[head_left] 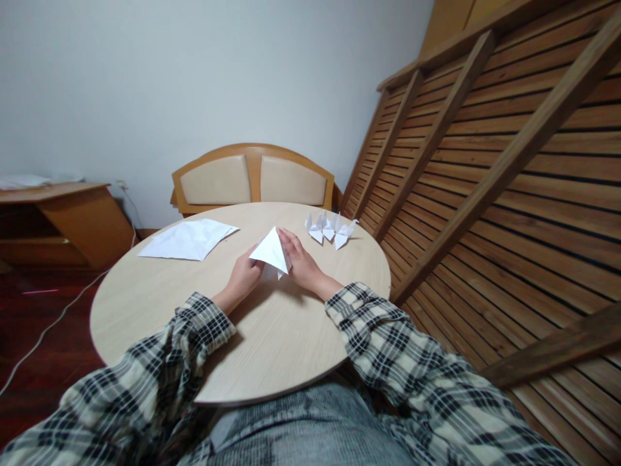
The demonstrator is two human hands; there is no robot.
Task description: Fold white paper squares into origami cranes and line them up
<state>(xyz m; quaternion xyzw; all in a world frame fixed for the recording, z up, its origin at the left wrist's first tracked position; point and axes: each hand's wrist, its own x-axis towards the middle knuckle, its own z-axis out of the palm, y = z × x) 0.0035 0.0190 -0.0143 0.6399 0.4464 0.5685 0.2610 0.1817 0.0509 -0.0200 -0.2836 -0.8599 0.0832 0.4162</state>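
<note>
Closest to my camera: grey lap (301,430), with a plaid sleeve running in from either side of it. Beyond, the round table (281,349), pale wood. Through the head view I have both hands near its middle, close together.

The folded paper (270,250) sits between them — white, roughly triangular, one point aimed away from the body, toward the bench (255,178). A small tip hangs from its near side. I read the long axis as pointing mostly away from me, but the folds hide much, so I won't swear to it.

Grip: left hand (244,272) holds the left edge, fingertips out of sight behind the paper. Right hand (301,264) lies along the right side, fingers reaching forward beside the far point. Both have hold; neither is clearly nearer, since the paper fills the gap between them. Whether the underside touches the table I can't tell.

Around it: flat sheets (189,239) beyond the left hand, small paper cranes (330,230) beyond the right — three, by my count, grouped near the far edge.
</note>
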